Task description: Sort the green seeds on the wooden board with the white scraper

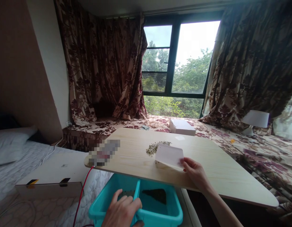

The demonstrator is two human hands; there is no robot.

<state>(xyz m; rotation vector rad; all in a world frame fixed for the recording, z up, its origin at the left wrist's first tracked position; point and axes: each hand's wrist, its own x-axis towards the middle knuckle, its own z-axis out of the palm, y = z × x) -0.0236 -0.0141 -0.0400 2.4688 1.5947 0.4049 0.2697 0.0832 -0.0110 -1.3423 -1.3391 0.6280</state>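
"Who is at the table [129, 160], and what is in hand?"

"A person, working by the window [190, 63]. The right hand [195, 171] is closed in a pinch on the near right corner of a pale tray-like piece [169, 155], held tilted low over the wood-grain top."

"And the grains [153, 149]?"

"A loose patch of small green and whitish grains lies on the table, just beyond the tray-like piece and off its far left edge. A few dark specks show by its near left edge."

"Where is the left hand [123, 209]?"

"At the divider [137, 189] of a teal bin [169, 219], below the table's near edge. Its fingers are bent and somewhat spread, the index finger reaching over the left compartment. From here I cannot tell whether it grips the divider or only rests there."

"What does the bin hold?"

"A dark green heap [157, 195] in the right compartment, and scattered small bits in the left, partly hidden by the hand."

"And the surroundings?"

"A pixelated object [104, 153] sits at the table's left end, a red cable [82, 190] running down from it. To the left, a flat white carton [53, 173] lies on the quilted bed [11, 201]. Behind, a white box [182, 126] and a lamp [256, 119] stand on the flower-patterned window ledge [214, 130], between matching curtains [105, 60]."
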